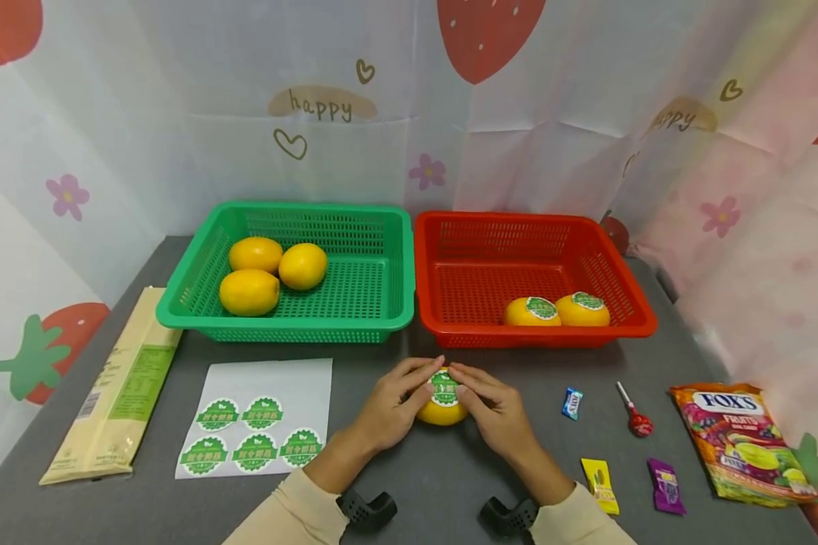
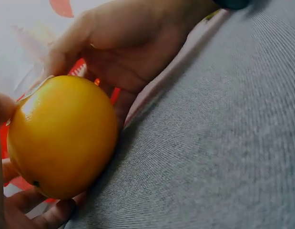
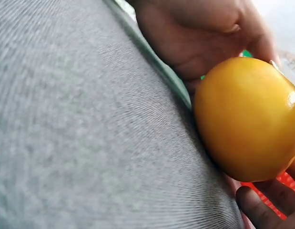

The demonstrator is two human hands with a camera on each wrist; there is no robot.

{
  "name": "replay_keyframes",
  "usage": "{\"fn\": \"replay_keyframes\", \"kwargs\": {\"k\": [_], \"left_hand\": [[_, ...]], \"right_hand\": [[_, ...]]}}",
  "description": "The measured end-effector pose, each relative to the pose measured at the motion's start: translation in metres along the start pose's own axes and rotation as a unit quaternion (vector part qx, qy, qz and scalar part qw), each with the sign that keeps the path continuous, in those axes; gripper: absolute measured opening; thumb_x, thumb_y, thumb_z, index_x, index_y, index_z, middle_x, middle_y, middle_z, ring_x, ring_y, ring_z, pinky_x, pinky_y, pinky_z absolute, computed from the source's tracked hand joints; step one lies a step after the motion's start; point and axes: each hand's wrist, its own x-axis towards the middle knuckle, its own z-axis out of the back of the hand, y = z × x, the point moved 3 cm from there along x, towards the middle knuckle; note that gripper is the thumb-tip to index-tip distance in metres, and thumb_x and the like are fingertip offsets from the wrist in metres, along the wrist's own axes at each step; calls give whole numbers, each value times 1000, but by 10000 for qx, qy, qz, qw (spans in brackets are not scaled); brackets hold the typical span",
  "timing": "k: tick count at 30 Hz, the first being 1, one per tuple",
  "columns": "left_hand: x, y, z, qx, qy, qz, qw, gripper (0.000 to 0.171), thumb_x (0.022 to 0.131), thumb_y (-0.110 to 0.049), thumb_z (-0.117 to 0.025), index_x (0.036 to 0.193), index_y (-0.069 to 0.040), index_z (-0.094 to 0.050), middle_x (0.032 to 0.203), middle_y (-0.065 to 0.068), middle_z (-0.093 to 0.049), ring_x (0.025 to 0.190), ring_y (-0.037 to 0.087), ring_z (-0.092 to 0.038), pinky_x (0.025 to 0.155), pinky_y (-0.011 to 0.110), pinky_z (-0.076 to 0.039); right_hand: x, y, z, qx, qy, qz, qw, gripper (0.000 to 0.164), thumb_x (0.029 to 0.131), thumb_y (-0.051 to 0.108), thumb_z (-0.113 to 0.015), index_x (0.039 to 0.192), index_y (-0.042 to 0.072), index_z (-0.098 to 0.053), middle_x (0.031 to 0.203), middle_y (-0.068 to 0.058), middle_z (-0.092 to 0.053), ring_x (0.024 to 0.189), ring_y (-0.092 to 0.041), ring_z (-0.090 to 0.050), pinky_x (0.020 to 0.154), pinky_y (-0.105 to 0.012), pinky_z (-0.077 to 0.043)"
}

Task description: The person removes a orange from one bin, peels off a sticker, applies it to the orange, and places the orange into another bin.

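Note:
Both hands hold one orange [image 1: 441,413] on the grey table in front of the baskets. A round green-and-white sticker [image 1: 444,387] lies on its upper side. From the left, my left hand [image 1: 397,405] curves its fingers round the fruit, its thumb at the sticker's edge. Opposite it, my right hand [image 1: 492,409] does the same, thumb also on the sticker. In the left wrist view the orange [image 2: 64,136] sits between the two hands, touching the cloth. The right wrist view shows the bare side of the orange [image 3: 247,119]; the sticker is mostly hidden there.
A green basket [image 1: 395,318] holds 3 plain oranges; a red basket [image 1: 443,333] holds 2 stickered ones. Left lie a sticker sheet [image 1: 273,386] and a long beige package [image 1: 102,401]. Right lie small wrapped candies [image 1: 600,484], a lollipop [image 1: 638,421] and a candy bag [image 1: 743,446].

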Motion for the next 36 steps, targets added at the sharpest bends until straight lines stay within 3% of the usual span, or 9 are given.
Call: {"fn": "replay_keyframes", "kwargs": {"k": [5, 11, 15, 18, 21, 24, 27, 31, 36], "left_hand": [[-1, 2, -1, 407, -119, -544, 9976, 44, 90, -16, -68, 132, -6, -60, 129, 18, -53, 117, 27, -52, 94, 40, -44], [0, 5, 0, 316, -264, -271, 9988, 46, 85, -16, -76, 127, -4, -64, 124, 9, -57, 112, 22, -55, 92, 36, -46], [-1, 7, 0, 219, -326, -12, 9992, 45, 83, -19, -78, 125, -10, -66, 121, 2, -58, 109, 19, -56, 89, 34, -47], [-2, 8, 0, 81, -294, 230, 9993, 43, 81, -21, -80, 122, -16, -68, 118, -4, -57, 106, 16, -56, 84, 32, -49], [0, 8, 0, 64, -187, 440, 9988, 42, 80, -24, -80, 120, -20, -67, 117, -8, -56, 105, 14, -55, 83, 31, -49], [3, 6, 2, 286, 3, 633, 9976, 46, 78, -28, -82, 120, -20, -65, 118, -9, -55, 103, 13, -55, 84, 32, -49], [4, 1, 4, 623, 381, 848, 9937, 53, 76, -32, -82, 122, -20, -60, 120, -7, -54, 100, 12, -55, 85, 33, -48], [6, -8, 4, 791, 670, 970, 9899, 56, 74, -33, -84, 121, -20, -56, 117, -7, -52, 98, 12, -54, 84, 32, -47], [30, -30, 15, 684, 350, 538, 9956, 64, 70, -31, -85, 125, -17, -56, 115, -6, -53, 96, 12, -53, 81, 32, -48]], "right_hand": [[-4, -19, 3, -413, -160, 266, 9987, 31, 88, -15, -58, 119, -12, -62, 124, -28, -57, 114, -39, -56, 95, -25, -42], [-7, -29, 6, -1419, -558, 491, 9871, 31, 85, -2, -70, 116, 1, -70, 129, -21, -57, 108, -36, -60, 90, -30, -47], [0, -16, 13, -1699, -751, 812, 9792, 31, 80, -5, -74, 111, -2, -72, 119, -19, -63, 102, -33, -64, 87, -28, -49], [12, 9, 37, -1554, -1238, 1345, 9708, 32, 74, -15, -71, 106, -12, -69, 105, -25, -65, 89, -29, -65, 80, -23, -50], [22, 26, 83, -1342, -2053, 1511, 9576, 31, 73, -20, -65, 104, -18, -66, 97, -30, -62, 81, -21, -63, 71, -19, -49], [25, 24, 134, -1639, -2819, 835, 9417, 32, 80, -9, -67, 112, -11, -67, 110, -23, -61, 98, -14, -57, 79, -19, -42], [15, 11, 172, -2150, -3182, -467, 9221, 39, 86, 10, -70, 123, 0, -65, 129, -8, -54, 116, -14, -46, 88, -26, -34], [1, -8, 200, -2235, -3005, -1752, 9105, 46, 92, 24, -64, 133, 4, -58, 147, 2, -38, 135, -16, -30, 105, -33, -25], [-3, -25, 206, -2338, -2651, -2256, 9078, 53, 95, 34, -61, 140, 7, -52, 152, 5, -35, 139, -16, -27, 110, -45, -24]]}}
